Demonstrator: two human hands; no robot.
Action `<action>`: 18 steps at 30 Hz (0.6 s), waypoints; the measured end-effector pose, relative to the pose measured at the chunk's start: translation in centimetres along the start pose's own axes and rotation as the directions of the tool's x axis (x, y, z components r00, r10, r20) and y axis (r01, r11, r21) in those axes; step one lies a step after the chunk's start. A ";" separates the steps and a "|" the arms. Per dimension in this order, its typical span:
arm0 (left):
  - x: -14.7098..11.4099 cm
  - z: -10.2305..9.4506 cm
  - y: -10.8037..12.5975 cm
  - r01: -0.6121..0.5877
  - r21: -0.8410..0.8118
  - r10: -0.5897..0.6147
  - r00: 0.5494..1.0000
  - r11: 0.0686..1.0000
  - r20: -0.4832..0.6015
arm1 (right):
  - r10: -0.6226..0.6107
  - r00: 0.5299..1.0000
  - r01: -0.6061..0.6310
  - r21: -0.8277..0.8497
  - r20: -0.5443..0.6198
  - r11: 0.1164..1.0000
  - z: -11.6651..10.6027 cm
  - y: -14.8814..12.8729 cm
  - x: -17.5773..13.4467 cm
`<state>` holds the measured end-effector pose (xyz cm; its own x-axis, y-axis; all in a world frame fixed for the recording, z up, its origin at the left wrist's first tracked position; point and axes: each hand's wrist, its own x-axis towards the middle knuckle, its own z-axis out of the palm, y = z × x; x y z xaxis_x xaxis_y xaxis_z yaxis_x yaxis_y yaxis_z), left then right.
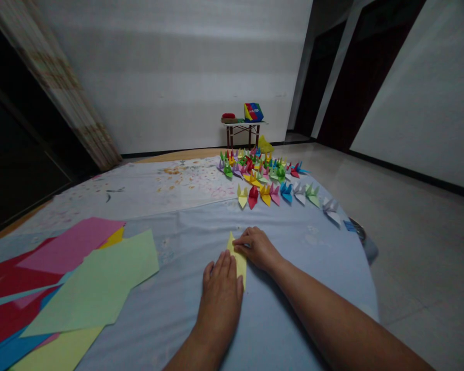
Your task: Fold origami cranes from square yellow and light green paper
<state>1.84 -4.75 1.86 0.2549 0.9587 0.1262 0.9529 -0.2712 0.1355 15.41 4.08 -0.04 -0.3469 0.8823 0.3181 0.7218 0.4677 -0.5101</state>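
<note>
A narrow strip of folded yellow paper (240,269) lies on the cloth in front of me, its pointed end facing away. My left hand (221,288) rests flat across its left side, fingers stretched out and pressing it down. From the right, my right hand (257,248) has its thumb and fingers pinched together at the upper part of the paper. Part of the paper is hidden beneath both hands. Beyond them stands a row of folded paper cranes (265,195) in several colours, with a denser cluster of cranes (255,165) behind it.
Loose coloured sheets, with a pale green sheet (96,283) and a pink sheet (77,245) among them, overlap at the left. A pale blue cloth (185,232) covers the round table. Past its far edge, a small stand (243,124) holds a colourful box (253,112).
</note>
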 end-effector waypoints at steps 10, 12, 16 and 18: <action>-0.1 -0.5 -1.6 -0.018 -0.230 0.012 1.000 0.973 -0.028 | 0.012 1.000 -0.012 -0.010 0.021 1.000 -0.2 -0.1 0.0; 0.3 -0.5 -2.6 0.026 -0.323 -0.038 0.999 0.946 -0.032 | 0.010 0.999 -0.010 -0.013 0.030 1.000 -0.3 -0.1 0.0; 0.9 -0.4 -3.5 0.051 -0.397 -0.067 0.997 0.916 -0.027 | 0.016 0.999 -0.015 -0.027 0.043 1.000 -0.3 -0.1 0.0; 0.9 -0.4 -3.3 0.036 -0.382 -0.057 0.997 0.923 -0.043 | 0.020 0.999 -0.019 -0.031 0.041 0.999 -0.4 -0.2 0.0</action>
<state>-1.10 -3.01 1.89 0.1931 0.9679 0.1607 0.8264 -0.2487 0.5051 15.49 3.99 0.33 -0.3565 0.8931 0.2743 0.7468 0.4488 -0.4907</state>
